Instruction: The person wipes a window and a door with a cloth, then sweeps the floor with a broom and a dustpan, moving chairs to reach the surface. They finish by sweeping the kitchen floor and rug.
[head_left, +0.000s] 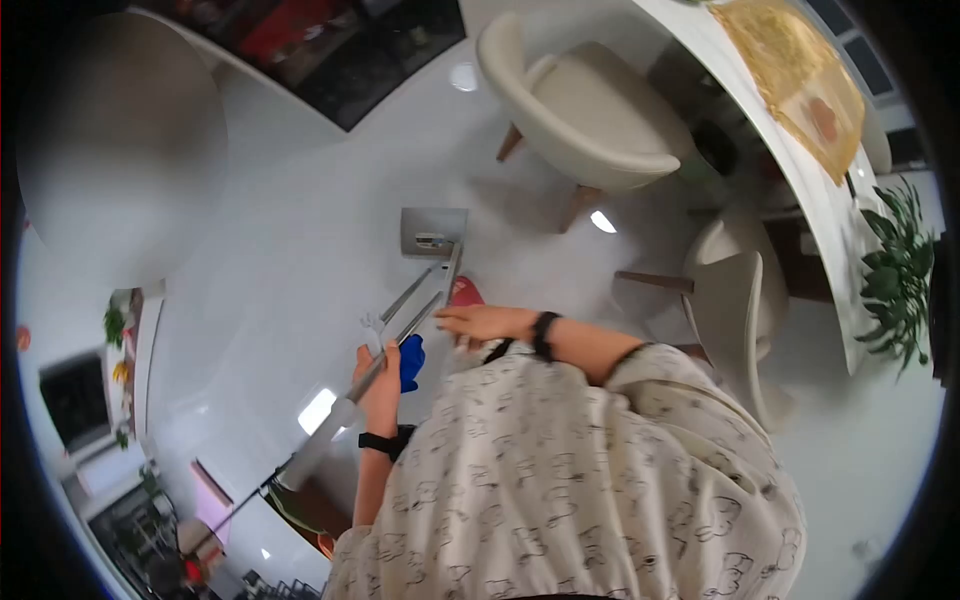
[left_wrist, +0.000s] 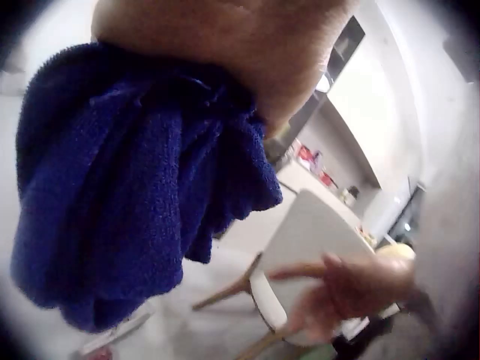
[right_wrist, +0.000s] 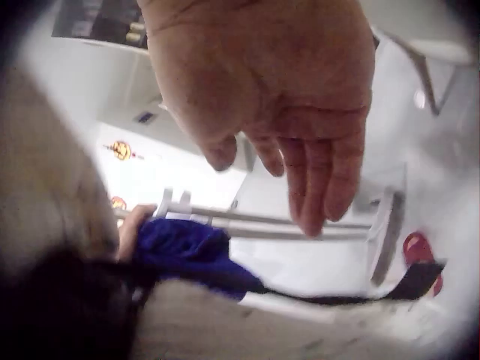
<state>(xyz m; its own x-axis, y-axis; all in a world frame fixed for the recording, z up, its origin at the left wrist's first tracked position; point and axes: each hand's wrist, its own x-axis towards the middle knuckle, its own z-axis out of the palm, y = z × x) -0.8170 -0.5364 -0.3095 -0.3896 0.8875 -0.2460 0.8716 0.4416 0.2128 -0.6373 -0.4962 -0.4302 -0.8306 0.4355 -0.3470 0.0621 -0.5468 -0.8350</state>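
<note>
Head view: a person in a pale, loose garment (head_left: 560,480) with line-drawn figures stood over a glossy white floor (head_left: 270,260). The left hand (head_left: 378,375) gripped a long pole (head_left: 325,430), its fingers curled round the shaft. The pole slanted from the lower left up toward the feet, where a flat grey mop head (head_left: 420,225) lay on the floor; a thinner rod (head_left: 408,292) ran beside the shaft near this end. A blue cloth (head_left: 410,363) bunched at the left hand, on the side nearer the right hand (head_left: 485,322). The right hand was held above the floor near the pole, gripping nothing, its fingers extended. A black band circled each of the 2 wrists. A red shoe (head_left: 465,292) showed between the mop head and the right hand.

To the right stood 2 beige chairs, a nearer one (head_left: 735,300) and a farther one (head_left: 610,110), beside a white table (head_left: 838,275) bearing a gold covering (head_left: 790,80). A leafy plant (head_left: 895,270) stood at the table's outer side.

Left wrist view: the cloth hung in soft folds below the hand; the fingertips were hidden.

Right wrist view: the 4 fingers pointed downward, mostly close together, with the thumb apart.
</note>
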